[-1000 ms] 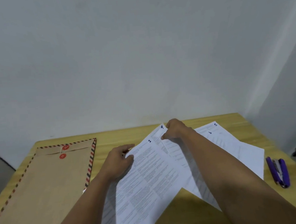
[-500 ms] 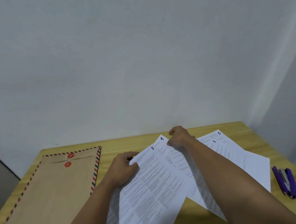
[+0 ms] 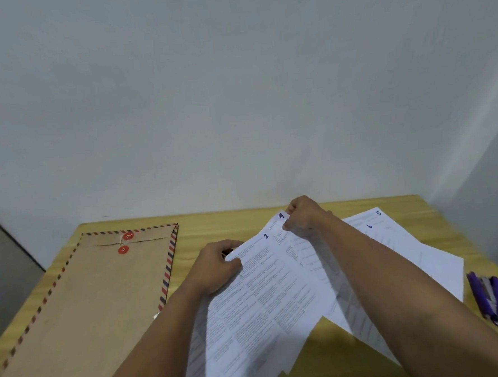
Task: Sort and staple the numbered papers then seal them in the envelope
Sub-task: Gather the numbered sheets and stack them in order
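Note:
Several printed white sheets lie fanned across the wooden table [image 3: 232,218]. The sheet marked 1 [image 3: 266,298] is on top; my left hand [image 3: 217,266] grips its upper left corner. Behind it is the sheet marked 4 [image 3: 285,229], and my right hand [image 3: 303,217] pinches its top corner. Sheets marked 6 [image 3: 391,243] and 5 [image 3: 379,213] lie further right, partly hidden by my right forearm. A large brown envelope [image 3: 97,299] with a striped border and red string buttons lies flat on the left. A purple stapler [image 3: 489,300] sits at the right edge.
A plain pale wall rises right behind the table's far edge. The table's right corner is close to the stapler. A grey surface shows beyond the table at the far left.
The view has shifted slightly. My right hand has lifted the corner of sheet 4 a little; my left hand stays on the corner of sheet 1.

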{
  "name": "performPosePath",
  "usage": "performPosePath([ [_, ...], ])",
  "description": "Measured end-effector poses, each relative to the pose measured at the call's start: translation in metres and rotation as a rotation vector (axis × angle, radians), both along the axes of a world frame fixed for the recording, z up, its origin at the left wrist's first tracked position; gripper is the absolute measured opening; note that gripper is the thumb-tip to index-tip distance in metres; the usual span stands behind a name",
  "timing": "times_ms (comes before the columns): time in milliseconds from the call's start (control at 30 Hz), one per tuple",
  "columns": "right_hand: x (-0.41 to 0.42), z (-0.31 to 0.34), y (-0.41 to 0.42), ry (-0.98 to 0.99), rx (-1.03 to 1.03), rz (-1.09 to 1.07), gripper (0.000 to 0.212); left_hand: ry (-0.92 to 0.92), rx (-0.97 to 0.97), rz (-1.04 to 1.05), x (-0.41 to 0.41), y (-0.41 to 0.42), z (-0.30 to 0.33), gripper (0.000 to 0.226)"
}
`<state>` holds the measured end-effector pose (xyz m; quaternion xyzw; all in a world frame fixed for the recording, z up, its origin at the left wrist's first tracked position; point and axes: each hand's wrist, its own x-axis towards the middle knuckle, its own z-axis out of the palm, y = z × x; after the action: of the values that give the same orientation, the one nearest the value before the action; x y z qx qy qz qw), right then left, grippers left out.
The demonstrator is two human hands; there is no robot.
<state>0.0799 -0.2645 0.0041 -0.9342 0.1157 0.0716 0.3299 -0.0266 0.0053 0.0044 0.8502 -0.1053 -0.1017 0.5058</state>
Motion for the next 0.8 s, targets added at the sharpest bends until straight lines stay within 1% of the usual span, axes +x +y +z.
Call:
performPosePath([
  [133, -0.01, 0.004, 0.009, -0.157, 0.008, -0.099, 0.006, -0.018, -0.011, 0.03, 0.002, 0.002, 0.0, 0.039],
  [233, -0.016, 0.017, 0.011, -0.281, 0.108, -0.15, 0.007, -0.01, -0.024, 0.059, 0.0, 0.006, 0.005, 0.041],
  [333, -0.026, 0.047, 0.015, -0.386, 0.16, -0.165, 0.008, -0.017, -0.041, 0.084, -0.005, 0.009, 0.021, 0.039],
  [433, -0.038, 0.08, 0.021, -0.434, 0.21, -0.157, 0.012, -0.082, -0.06, 0.082, -0.015, 0.01, 0.046, 0.035],
  [567, -0.055, 0.125, 0.026, -0.549, 0.369, -0.055, 0.007, -0.256, -0.044, 0.101, -0.031, 0.016, 0.086, 0.027],
  [633, -0.07, 0.151, 0.032, -0.609, 0.455, 0.017, 0.01, -0.326, -0.052, 0.127, -0.042, 0.018, 0.106, 0.024],
  [700, -0.083, 0.172, 0.036, -0.623, 0.499, 0.09, 0.007, -0.385, -0.078, 0.157, -0.053, 0.02, 0.126, 0.024],
  [800, -0.102, 0.194, 0.043, -0.587, 0.551, 0.175, 0.008, -0.43, -0.133, 0.197, -0.067, 0.025, 0.151, 0.022],
])
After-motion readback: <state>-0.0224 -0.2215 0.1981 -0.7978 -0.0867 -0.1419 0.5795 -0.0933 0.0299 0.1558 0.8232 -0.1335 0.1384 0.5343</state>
